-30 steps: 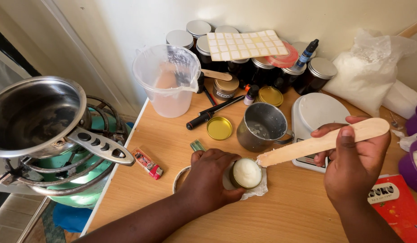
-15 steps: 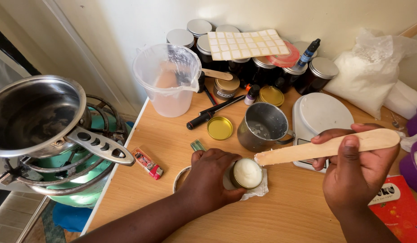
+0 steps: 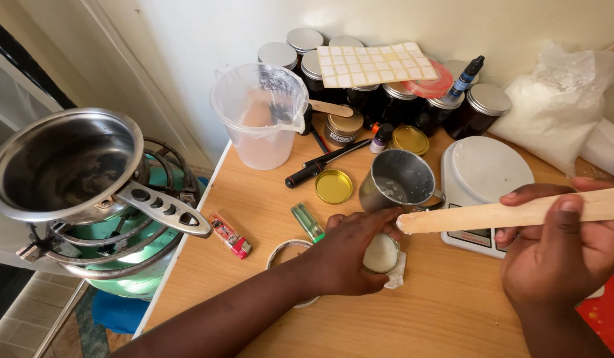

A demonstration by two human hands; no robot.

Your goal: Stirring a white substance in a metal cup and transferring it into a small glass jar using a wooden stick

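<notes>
Creamy white wax fills the small round jar [image 3: 381, 252], which sits on the wooden table [image 3: 446, 311] just in front of the shiny metal cup [image 3: 398, 180]. The left hand [image 3: 347, 255] wraps its fingers around the jar. The right hand [image 3: 562, 255] grips a flat wooden stick [image 3: 512, 213]. The stick has dipped lower than a moment ago, its waxy tip now just above the jar.

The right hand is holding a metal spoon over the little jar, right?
Not quite. The head view shows the right hand holding a flat wooden stick, not a metal spoon, over the little jar, which the left hand grips.
</notes>
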